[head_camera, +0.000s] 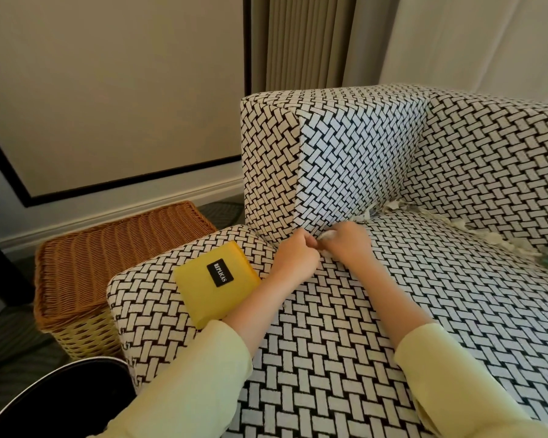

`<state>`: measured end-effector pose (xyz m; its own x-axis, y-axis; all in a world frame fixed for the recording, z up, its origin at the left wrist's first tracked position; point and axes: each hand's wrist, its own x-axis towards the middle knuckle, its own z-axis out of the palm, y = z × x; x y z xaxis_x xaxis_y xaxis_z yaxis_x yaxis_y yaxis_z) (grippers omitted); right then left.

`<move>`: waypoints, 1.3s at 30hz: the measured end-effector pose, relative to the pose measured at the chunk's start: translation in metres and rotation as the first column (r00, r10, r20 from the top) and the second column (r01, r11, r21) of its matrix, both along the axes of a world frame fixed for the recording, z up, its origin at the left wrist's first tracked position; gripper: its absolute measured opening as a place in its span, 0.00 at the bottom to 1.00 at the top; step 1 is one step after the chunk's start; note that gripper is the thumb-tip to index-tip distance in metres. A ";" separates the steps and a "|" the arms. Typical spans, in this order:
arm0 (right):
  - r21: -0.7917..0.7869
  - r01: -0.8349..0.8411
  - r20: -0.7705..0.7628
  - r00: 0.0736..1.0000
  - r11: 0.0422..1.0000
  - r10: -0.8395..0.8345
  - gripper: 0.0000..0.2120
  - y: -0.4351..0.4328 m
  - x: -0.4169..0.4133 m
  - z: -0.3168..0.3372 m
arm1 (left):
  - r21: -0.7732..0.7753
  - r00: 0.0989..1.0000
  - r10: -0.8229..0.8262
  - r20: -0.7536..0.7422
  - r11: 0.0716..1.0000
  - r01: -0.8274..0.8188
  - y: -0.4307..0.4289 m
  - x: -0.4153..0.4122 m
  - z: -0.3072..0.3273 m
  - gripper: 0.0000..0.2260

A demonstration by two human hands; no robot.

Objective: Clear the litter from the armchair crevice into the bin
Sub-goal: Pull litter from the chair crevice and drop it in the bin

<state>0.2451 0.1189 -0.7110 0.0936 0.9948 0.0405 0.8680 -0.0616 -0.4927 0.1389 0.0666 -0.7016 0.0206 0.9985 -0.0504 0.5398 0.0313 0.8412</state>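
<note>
a: where's the litter?
b: a crumpled white paper scrap (pixel 325 236) is pinched in the right grip (pixel 345 246) at the crevice of the black-and-white woven armchair (pixel 361 311). more white shreds (pixel 394 205) run far right along the seam. the left grip (pixel 295 256) is curled, contents unclear.
a: bin?
b: black round bin (pixel 76 390), near left (inside too dark to read), so the left grip's nearer.

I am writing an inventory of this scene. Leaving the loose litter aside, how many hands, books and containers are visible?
Hands: 2 (left hand; right hand, pinching a white scrap)
Books: 1 (yellow book)
Containers: 2 (wicker basket, black bin)
Total: 5
</note>
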 end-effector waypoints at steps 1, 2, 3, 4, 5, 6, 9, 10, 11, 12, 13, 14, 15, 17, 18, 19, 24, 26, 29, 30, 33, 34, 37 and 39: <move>0.016 -0.002 -0.002 1.000 1.000 0.002 0.09 0.002 0.001 -0.001 | 0.014 0.998 0.040 0.050 0.999 -0.041 0.001 0.000 0.000 0.13; 0.030 -0.009 -0.013 1.000 0.999 0.009 0.07 0.003 0.001 -0.001 | 0.010 0.992 0.079 0.101 0.997 -0.080 0.002 -0.001 0.000 0.13; 0.040 -0.014 -0.027 1.000 0.999 0.015 0.07 0.004 0.001 -0.001 | -0.011 0.983 0.113 0.146 0.994 -0.112 0.003 -0.002 0.000 0.13; 0.053 -0.018 -0.034 0.999 0.998 0.020 0.07 0.004 0.002 -0.001 | -0.038 0.972 0.143 0.186 0.990 -0.138 0.004 -0.003 -0.001 0.13; 0.068 -0.024 -0.033 0.999 0.997 0.026 0.07 0.004 0.002 -0.002 | -0.072 0.956 0.171 0.236 0.985 -0.159 0.005 -0.004 -0.002 0.11; 0.090 -0.033 -0.028 0.999 0.995 0.036 0.07 0.005 0.003 -0.002 | -0.110 0.927 0.206 0.313 0.977 -0.180 0.006 -0.006 -0.003 0.11; 0.131 -0.042 -0.099 0.994 0.990 0.055 0.06 0.004 0.013 -0.002 | -0.305 0.643 0.361 0.675 0.931 -0.202 0.008 -0.011 -0.001 0.16; 0.136 -0.035 -0.160 0.985 0.990 0.057 0.06 0.003 0.016 -0.001 | -0.372 0.490 0.417 0.765 0.908 -0.191 0.008 -0.013 0.000 0.19; 0.141 -0.021 -0.243 0.969 0.990 0.055 0.06 0.002 0.020 0.000 | -0.426 0.358 0.462 0.811 0.887 -0.180 0.009 -0.016 0.001 0.21; 0.149 -0.004 -0.332 0.942 0.989 0.054 0.07 0.000 0.021 0.002 | -0.461 0.282 0.493 0.823 0.870 -0.176 0.011 -0.018 0.001 0.21; 0.151 0.016 -0.425 0.904 0.988 0.051 0.06 -0.002 0.022 0.004 | -0.478 0.268 0.508 0.818 0.861 -0.174 0.011 -0.019 0.001 0.21; 0.144 0.032 -0.521 0.852 0.989 0.048 0.05 -0.005 0.022 0.007 | -0.480 0.303 0.509 0.806 0.861 -0.170 0.011 -0.018 0.002 0.21; 0.128 0.036 -0.615 0.787 0.991 0.051 0.05 -0.008 0.021 0.011 | -0.477 0.355 0.504 0.787 0.863 -0.167 0.010 -0.016 0.003 0.20; 0.117 0.003 -0.771 0.631 0.993 0.089 0.07 -0.012 0.020 0.021 | -0.477 0.414 0.495 0.764 0.865 -0.156 0.009 -0.009 0.003 0.19; 0.131 -0.014 -0.816 0.566 0.991 0.116 0.08 -0.014 0.020 0.027 | -0.475 0.430 0.495 0.755 0.865 -0.162 0.009 -0.006 0.003 0.18; 0.144 -0.022 -0.842 0.522 0.989 0.134 0.09 -0.014 0.020 0.031 | -0.465 0.444 0.490 0.750 0.868 -0.172 0.009 -0.004 0.003 0.17; 0.163 0.030 -0.897 0.420 0.986 0.136 0.06 -0.016 0.023 0.038 | -0.508 0.308 0.493 0.814 0.861 -0.033 0.007 0.011 0.003 0.09; 0.134 0.044 -0.903 0.416 0.990 0.104 0.07 -0.016 0.022 0.038 | -0.518 0.272 0.492 0.827 0.855 0.030 0.010 0.016 0.005 0.13; 0.085 0.006 -0.902 0.426 0.996 0.075 0.08 -0.020 0.014 0.039 | -0.501 0.297 0.464 0.834 0.864 0.056 0.014 0.022 0.006 0.23; 0.076 -0.015 -0.918 0.389 0.997 0.076 0.09 -0.023 0.009 0.040 | -0.495 0.297 0.456 0.839 0.866 0.069 0.014 0.024 0.008 0.24; 0.005 -0.046 -0.990 0.143 0.999 0.012 0.10 -0.029 -0.009 0.040 | -0.454 0.247 0.422 0.872 0.887 0.088 0.013 0.027 0.009 0.19; -0.019 -0.045 -0.991 0.131 0.999 -0.013 0.08 -0.030 -0.015 0.038 | -0.440 0.209 0.413 0.886 0.893 0.099 0.013 0.027 0.009 0.17; 0.091 0.041 -0.686 0.726 0.995 0.033 0.07 -0.029 -0.026 0.024 | -0.402 0.101 0.391 0.915 0.904 0.146 0.012 0.023 0.007 0.17; 0.325 -0.033 -0.223 0.969 0.945 0.111 0.14 -0.030 -0.028 0.009 | -0.376 0.081 0.367 0.927 0.913 0.158 0.011 0.021 0.003 0.19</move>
<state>0.2170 0.0891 -0.7020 0.0676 0.9383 0.3392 0.7213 0.1890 -0.6664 0.1598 0.0780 -0.6985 0.2091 0.9104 -0.3569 -0.7791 0.3757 0.5018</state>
